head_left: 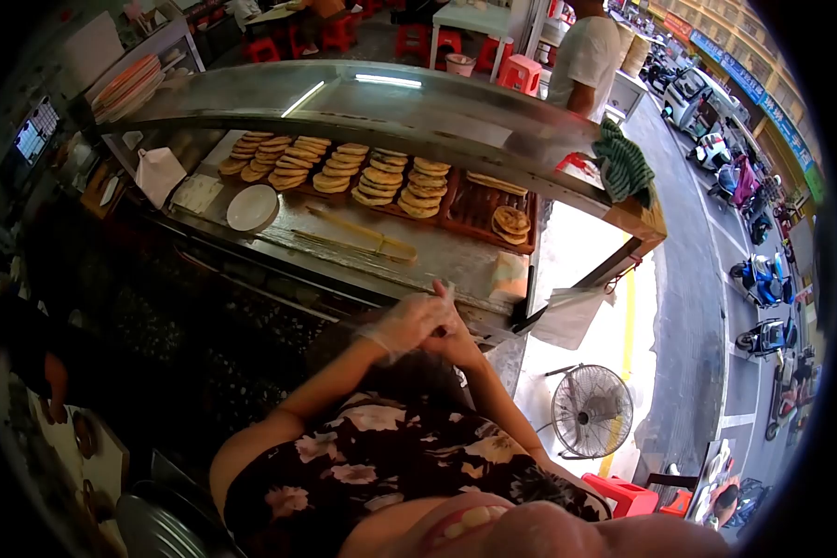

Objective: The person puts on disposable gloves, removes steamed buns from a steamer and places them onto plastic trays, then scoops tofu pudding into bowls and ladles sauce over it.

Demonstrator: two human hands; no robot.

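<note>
My left hand (pixel 402 325), in a clear plastic glove, meets my right hand (pixel 454 342) in front of my chest at the counter's near edge. Both hands are closed against each other, the left lying partly over the right. A wisp of clear film shows at the fingertips, but what the fingers grip is hidden. Beyond them, a pair of tongs (pixel 381 244) lies on the metal counter (pixel 344 265). Left of the tongs is a round white plate (pixel 252 207). Rows of stacked round flatbreads (pixel 378 179) stand behind, with a few on a brown slatted tray (pixel 467 206).
A glass guard (pixel 344 88) spans the counter's far side, with a striped green cloth (pixel 625 163) on its corner. White paper bags (pixel 161 177) stand at the left. A floor fan (pixel 592 411) is at right. Someone in a white shirt (pixel 586 60) stands beyond the guard.
</note>
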